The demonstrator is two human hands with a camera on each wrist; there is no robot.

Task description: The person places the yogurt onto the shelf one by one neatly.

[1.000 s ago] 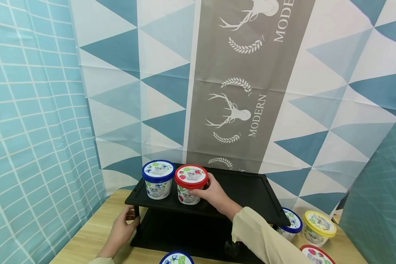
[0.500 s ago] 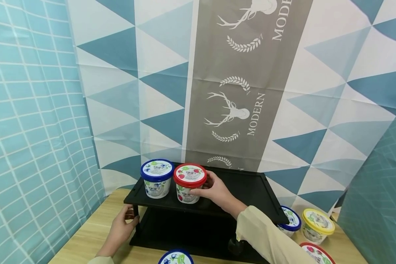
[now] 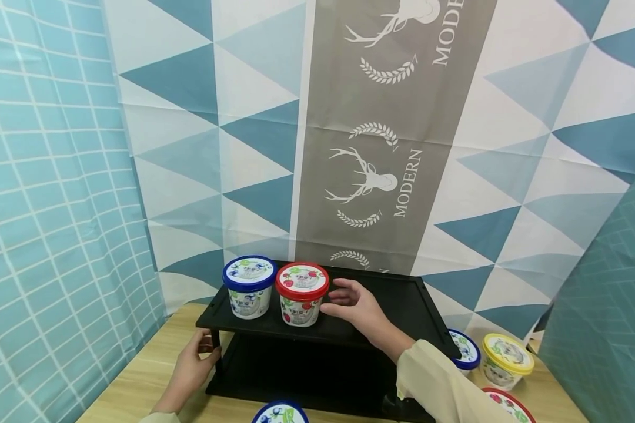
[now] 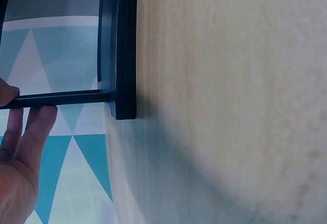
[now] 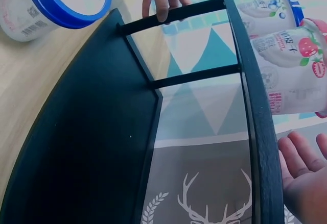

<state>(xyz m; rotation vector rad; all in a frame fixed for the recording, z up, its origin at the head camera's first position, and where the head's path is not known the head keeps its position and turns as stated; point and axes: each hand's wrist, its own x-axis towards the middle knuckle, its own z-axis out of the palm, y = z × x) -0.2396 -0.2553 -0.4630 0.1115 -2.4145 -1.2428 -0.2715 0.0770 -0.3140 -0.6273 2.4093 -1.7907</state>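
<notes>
A black two-tier shelf rack (image 3: 391,299) stands on the wooden table. On the left of its top shelf, a blue-lidded tub (image 3: 249,288) and a red-lidded tub (image 3: 302,294) with strawberry print sit upright side by side. My right hand (image 3: 367,311) is just right of the red-lidded tub, fingers parted and holding nothing; the right wrist view shows this hand (image 5: 304,168) apart from the tub's wall. My left hand (image 3: 190,364) holds the rack's front left post (image 3: 217,346). In the left wrist view, thumb and fingers pinch the post (image 4: 66,98) from opposite sides.
Another blue-lidded tub (image 3: 280,413) stands in front of the rack. Right of it are a blue-lidded tub (image 3: 464,348), a yellow-lidded tub (image 3: 507,359) and a red-lidded tub (image 3: 510,405). A patterned curtain (image 3: 264,147) hangs behind the rack.
My right hand has let go of the red-lidded tub and drawn back a little to the right. The tub stays on the shelf. My left hand keeps its hold on the post.
</notes>
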